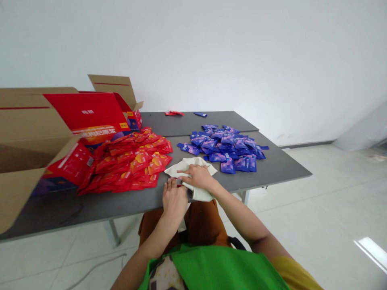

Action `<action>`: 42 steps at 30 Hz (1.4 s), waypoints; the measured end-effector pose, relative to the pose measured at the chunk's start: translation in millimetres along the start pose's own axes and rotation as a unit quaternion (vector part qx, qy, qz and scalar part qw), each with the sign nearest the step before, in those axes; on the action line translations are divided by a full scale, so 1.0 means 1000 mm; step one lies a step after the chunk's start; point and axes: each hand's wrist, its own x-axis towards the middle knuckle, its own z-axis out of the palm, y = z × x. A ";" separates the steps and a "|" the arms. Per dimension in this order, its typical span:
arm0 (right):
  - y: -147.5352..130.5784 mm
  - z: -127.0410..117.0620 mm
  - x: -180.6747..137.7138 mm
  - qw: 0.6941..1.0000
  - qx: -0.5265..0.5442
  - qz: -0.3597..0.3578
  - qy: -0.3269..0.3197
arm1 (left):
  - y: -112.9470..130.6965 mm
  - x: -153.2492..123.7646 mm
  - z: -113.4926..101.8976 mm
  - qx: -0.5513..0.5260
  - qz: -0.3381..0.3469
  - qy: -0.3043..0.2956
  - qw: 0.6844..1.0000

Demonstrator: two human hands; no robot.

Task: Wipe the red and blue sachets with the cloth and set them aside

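Note:
A cream cloth bag point(188, 164) lies at the near edge of the dark grey table point(272, 169), between a heap of red sachets point(133, 161) and a heap of blue sachets point(226, 146). My right hand point(198, 176) rests palm down on the cloth, fingers pointing left. My left hand point(173, 199) is at the table's front edge, its fingertips touching the cloth's near-left side beside the right hand. What lies between the two hands is hidden.
A large open cardboard box point(27, 137) with red printed flaps fills the table's left side. Two red sachets point(174, 113) and a blue one point(200, 114) lie at the far edge. White floor tiles stretch to the right. A green bag point(217, 268) sits on my lap.

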 end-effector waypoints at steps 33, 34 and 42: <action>0.006 0.000 -0.027 0.996 -0.022 -0.082 -0.018 | -0.013 -0.019 -0.001 -0.089 0.028 0.047 0.995; 0.006 0.000 -0.025 0.996 -0.015 -0.081 -0.021 | -0.011 -0.018 -0.003 -0.084 0.021 0.041 0.995; 0.003 -0.003 0.031 0.998 -0.020 0.061 0.024 | -0.009 -0.015 0.004 -0.072 0.013 0.044 0.996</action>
